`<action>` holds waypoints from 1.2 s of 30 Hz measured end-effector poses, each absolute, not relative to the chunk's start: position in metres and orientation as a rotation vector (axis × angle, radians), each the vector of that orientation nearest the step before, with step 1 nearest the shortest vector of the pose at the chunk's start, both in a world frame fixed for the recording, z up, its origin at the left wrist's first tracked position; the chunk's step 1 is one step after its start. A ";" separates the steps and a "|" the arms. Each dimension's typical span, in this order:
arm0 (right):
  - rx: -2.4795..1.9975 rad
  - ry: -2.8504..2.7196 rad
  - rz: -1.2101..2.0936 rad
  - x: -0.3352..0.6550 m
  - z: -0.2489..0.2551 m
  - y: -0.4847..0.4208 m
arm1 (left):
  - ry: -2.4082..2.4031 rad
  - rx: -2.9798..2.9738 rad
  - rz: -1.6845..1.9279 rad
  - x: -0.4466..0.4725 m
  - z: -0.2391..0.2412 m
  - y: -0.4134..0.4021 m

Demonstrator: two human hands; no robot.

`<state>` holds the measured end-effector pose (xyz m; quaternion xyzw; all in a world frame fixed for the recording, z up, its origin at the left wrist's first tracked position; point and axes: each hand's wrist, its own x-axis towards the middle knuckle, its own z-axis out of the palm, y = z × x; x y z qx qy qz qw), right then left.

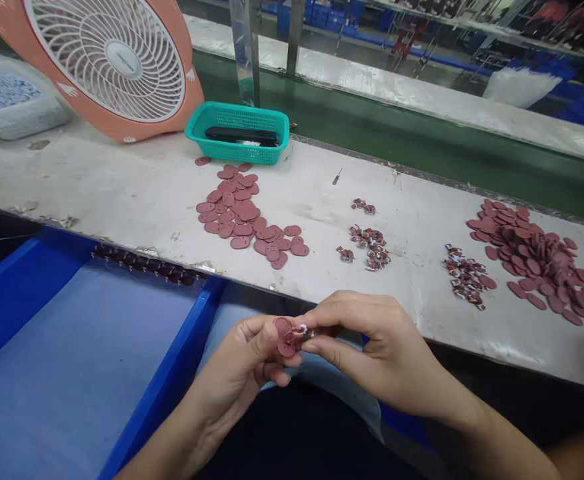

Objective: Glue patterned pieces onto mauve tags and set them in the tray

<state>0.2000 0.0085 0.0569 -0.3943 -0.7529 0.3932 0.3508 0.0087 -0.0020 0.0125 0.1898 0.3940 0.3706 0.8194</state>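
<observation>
My left hand point(245, 370) pinches a small dark-red oval tag point(283, 335) between thumb and fingers, just in front of the table's near edge. My right hand point(372, 347) meets it from the right, fingers closed on a tiny white and dark piece point(303, 331) pressed against the tag. On the worn white table point(122, 187) a pile of the same red oval tags point(245, 217) lies ahead to the left, and a larger pile of red tags point(537, 260) lies at the right. Small heaps of the tiny pieces point(369, 241) and a further heap of them point(465, 275) sit between.
A teal basket point(237, 132) holding a dark object stands at the back beside an orange fan point(117, 63). A white tray point(12, 103) sits far left. A blue bin point(72, 360) lies below the table at my left. A green conveyor belt point(422, 143) runs behind.
</observation>
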 end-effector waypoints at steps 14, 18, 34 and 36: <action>-0.939 -2.105 0.905 0.198 0.065 0.012 | 0.818 0.392 0.763 0.006 0.011 -0.003; -0.942 -2.168 0.863 0.198 0.066 0.012 | 0.814 0.400 0.760 0.007 0.010 -0.004; -0.826 -2.172 0.870 0.201 0.069 0.002 | 0.802 0.441 0.812 0.010 0.025 -0.010; -0.786 -2.163 0.852 0.201 0.073 -0.001 | 0.772 0.463 0.826 0.009 0.030 -0.011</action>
